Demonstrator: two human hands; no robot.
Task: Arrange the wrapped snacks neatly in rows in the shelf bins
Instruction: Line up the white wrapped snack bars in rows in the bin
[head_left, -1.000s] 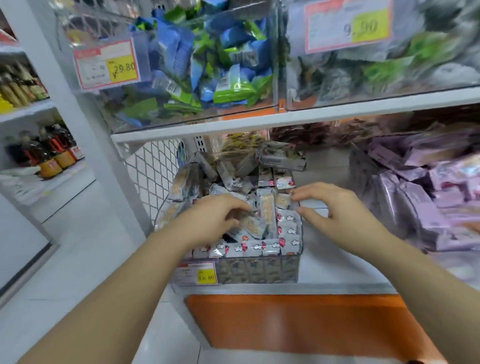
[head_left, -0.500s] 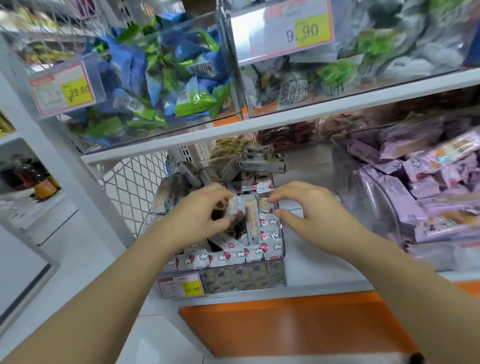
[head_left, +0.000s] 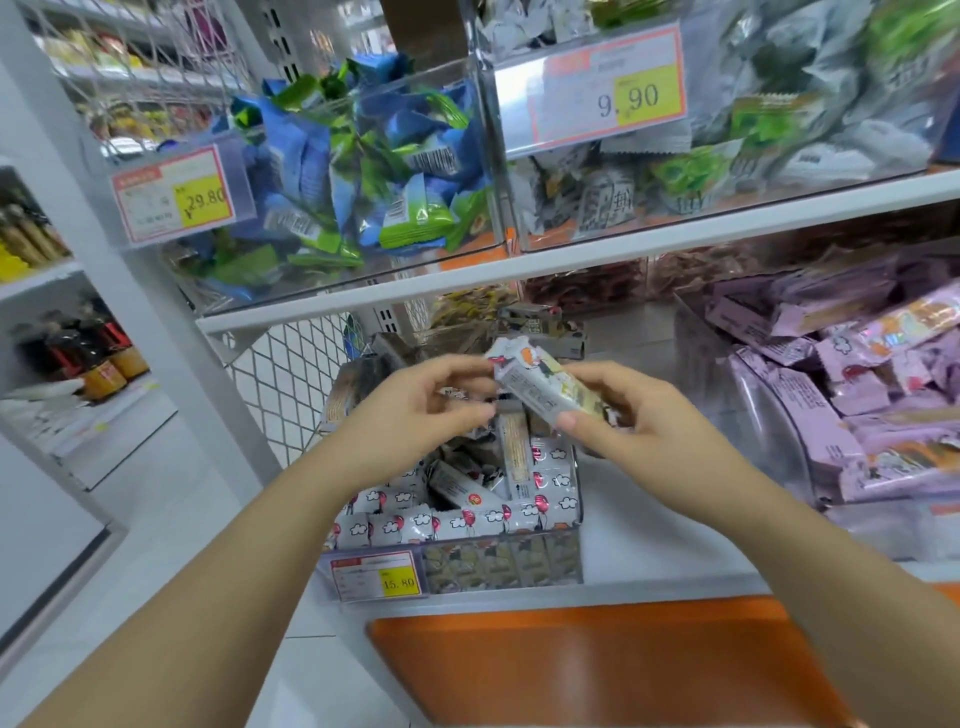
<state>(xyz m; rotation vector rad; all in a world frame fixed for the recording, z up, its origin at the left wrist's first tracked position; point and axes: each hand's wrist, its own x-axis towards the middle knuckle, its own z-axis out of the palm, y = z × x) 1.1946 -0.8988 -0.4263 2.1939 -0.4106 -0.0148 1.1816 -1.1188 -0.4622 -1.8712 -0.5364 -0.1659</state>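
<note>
**While 2 Hands Hold 1 Snack Above the Bin, 1 Row Lies Along Its Front**

Where the white shelf (head_left: 623, 249) crosses the view, 2 clear upper bins sit on it: 1 with blue and green packets (head_left: 363, 171), 1 with grey and green packets (head_left: 753, 156). Under it, at the right, a bin of purple packets (head_left: 857, 395) is heaped loosely. Left of that, apart from it, stands the clear bin (head_left: 498, 564) of grey-white snacks. A front row (head_left: 467, 519) printed with balloons and clouds lies side by side, while the packets behind are jumbled.

Above this bin both hands meet. The right hand (head_left: 639, 421) grips 1 wrapped snack (head_left: 540, 384) near its lower end, thumb beneath and fingers over the top. The left hand (head_left: 415, 415), fingers curled, pinches its upper end. The snack is tilted, clear of the pile. A price tag (head_left: 382, 574) reading 15.80 is fixed to the bin's front.
</note>
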